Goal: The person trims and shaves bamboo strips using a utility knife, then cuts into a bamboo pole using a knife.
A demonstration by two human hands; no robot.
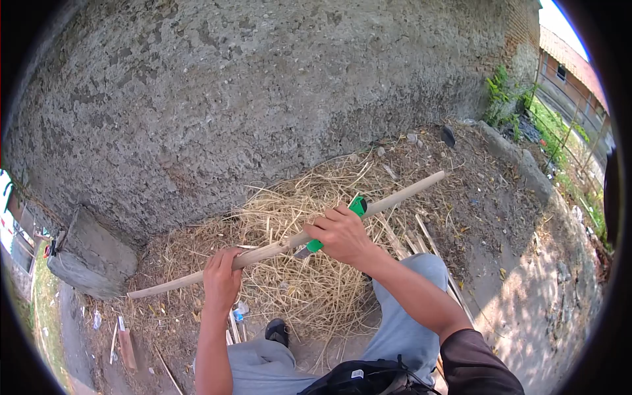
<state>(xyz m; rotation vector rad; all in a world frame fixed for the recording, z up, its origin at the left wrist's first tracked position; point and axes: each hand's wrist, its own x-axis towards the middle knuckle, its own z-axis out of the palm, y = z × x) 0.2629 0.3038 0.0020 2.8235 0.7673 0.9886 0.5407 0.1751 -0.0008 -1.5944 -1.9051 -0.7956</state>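
Note:
A long pale bamboo pole (401, 193) slants across the view, its left end lower than its right. A joint shows on it between my hands. My left hand (222, 278) is closed around the pole left of its middle. My right hand (338, 235) is closed on a green-handled utility knife (357, 206), which crosses the pole at its middle. Green handle parts show on both sides of my fingers, and the blade points down to the left, near the pole. My right fingers lie over the top of the pole; the palm is hidden.
A heap of thin bamboo shavings (329, 289) lies on the dirt before my legs. Behind it rises a rough grey wall (263, 99). A concrete block (99, 247) stands at left. Split bamboo pieces (421, 243) lie near my knee, and a brick-coloured piece (126, 349) lies lower left.

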